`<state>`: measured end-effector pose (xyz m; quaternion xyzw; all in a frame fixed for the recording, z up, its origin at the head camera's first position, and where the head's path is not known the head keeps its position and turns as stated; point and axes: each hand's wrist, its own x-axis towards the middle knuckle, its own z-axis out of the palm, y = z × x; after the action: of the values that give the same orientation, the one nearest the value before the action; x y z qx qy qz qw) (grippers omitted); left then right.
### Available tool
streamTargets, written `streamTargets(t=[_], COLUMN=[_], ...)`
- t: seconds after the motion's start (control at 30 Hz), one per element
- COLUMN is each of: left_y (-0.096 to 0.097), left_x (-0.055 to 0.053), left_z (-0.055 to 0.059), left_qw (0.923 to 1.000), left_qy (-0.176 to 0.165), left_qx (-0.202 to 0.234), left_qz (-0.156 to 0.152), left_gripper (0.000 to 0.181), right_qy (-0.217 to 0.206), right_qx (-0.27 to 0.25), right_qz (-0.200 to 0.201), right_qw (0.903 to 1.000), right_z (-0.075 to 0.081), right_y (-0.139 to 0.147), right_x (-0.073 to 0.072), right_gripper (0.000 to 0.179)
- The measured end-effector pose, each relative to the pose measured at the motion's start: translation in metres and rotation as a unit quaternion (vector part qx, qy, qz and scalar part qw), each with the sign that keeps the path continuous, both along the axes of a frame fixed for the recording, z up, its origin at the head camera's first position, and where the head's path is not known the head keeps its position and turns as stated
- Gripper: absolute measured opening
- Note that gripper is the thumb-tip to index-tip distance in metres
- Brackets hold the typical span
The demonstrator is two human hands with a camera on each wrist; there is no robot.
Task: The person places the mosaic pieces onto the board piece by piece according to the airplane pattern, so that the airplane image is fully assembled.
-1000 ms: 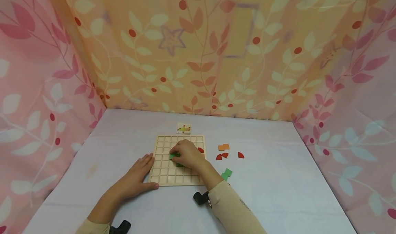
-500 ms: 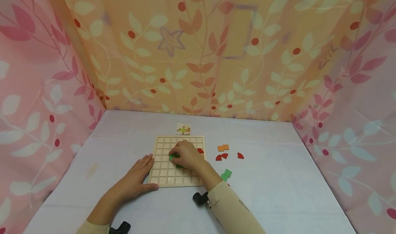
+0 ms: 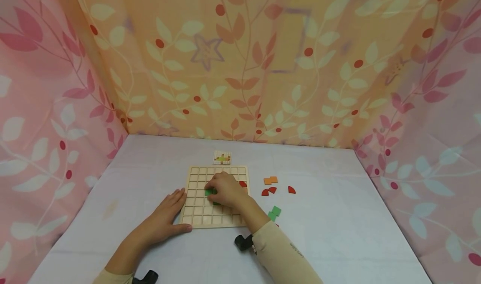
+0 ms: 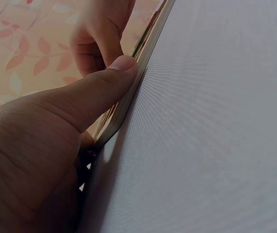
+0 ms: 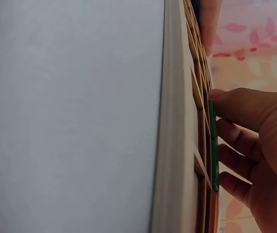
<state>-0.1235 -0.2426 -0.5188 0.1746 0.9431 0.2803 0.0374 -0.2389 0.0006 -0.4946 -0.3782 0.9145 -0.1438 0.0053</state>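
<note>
A wooden grid board (image 3: 197, 213) lies on the table. My right hand (image 3: 227, 190) is over its middle, thumb and fingers bent around a green square tile (image 3: 208, 193). In the right wrist view, the thumb touches the edge of a green tile (image 5: 212, 116), with the other fingertips close along the green row. A red quarter-circle piece (image 3: 243, 184) sits on the board's right side, partly behind the hand. My left hand (image 3: 165, 217) rests at the board's left edge, fingers stretched out and thumb on the near corner; the left wrist view shows the thumb (image 4: 95, 90) along the rim.
Right of the board lie orange squares (image 3: 270, 180), red quarter-circles (image 3: 268, 191), another red quarter-circle (image 3: 292, 190) and green squares (image 3: 274, 213). A small pattern card (image 3: 222, 158) lies behind the board. Patterned curtains (image 3: 240, 67) enclose the white table (image 3: 323, 234).
Both hands stay almost in place, the right still at the green tile. The whole head view has shifted slightly downward.
</note>
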Motion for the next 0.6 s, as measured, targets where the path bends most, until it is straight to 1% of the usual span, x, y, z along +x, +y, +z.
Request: streamTargets(t=[0.17,0.4,0.6], left_y=[-0.001,0.0,0.0], left_x=[-0.001,-0.001,0.0], left_z=[-0.002,-0.002,-0.002], left_qw=[1.0,1.0,1.0], left_qy=[0.003,0.007,0.005], left_qx=[-0.003,0.0,-0.003], left_qz=[-0.002,0.001,0.004], left_gripper=[0.109,0.11,0.11], right_qy=[0.002,0.026,0.03], right_qx=[0.013,-0.013,-0.026], right_qz=[0.007,0.018,0.014], right_qw=[0.9999,0.9994,0.9991], right_z=[0.006,0.023,0.036], right_y=[0.002,0.012,0.025], right_x=[0.003,0.01,0.017], right_gripper=[0.031,0.029,0.027])
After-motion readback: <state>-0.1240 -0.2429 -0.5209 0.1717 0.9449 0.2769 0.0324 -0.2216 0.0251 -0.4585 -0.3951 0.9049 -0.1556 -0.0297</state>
